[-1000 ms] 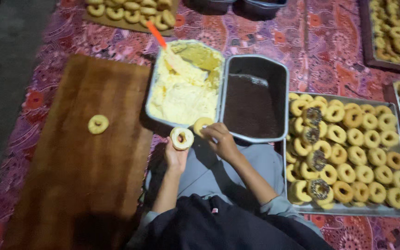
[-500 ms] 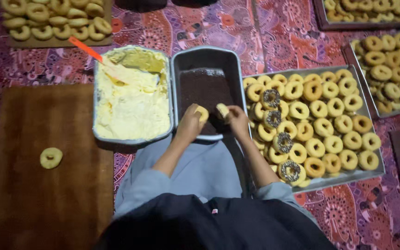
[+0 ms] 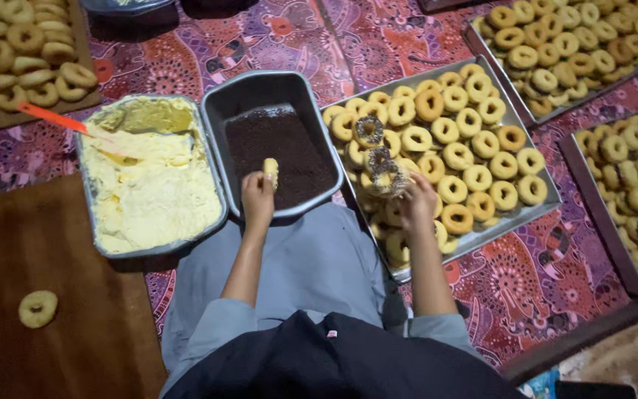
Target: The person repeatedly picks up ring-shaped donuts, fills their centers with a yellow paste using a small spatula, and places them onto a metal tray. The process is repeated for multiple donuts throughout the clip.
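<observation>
1. Left hand fingers pinch a pale ring doughnut on edge, above the dark sprinkle-filled metal pan.
2. Right hand fingers grip a sprinkle-coated doughnut over the grey metal tray.

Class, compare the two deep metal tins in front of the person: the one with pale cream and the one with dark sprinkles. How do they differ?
The cream tin is nearly full of pale yellow cream; the sprinkle tin holds a shallow dark layer, its walls mostly bare. An orange-handled spatula lies in the cream tin; the sprinkle tin has none. The left hand holds a small ring pastry over the sprinkle tin. Both are rectangular grey metal tins, side by side.
</observation>
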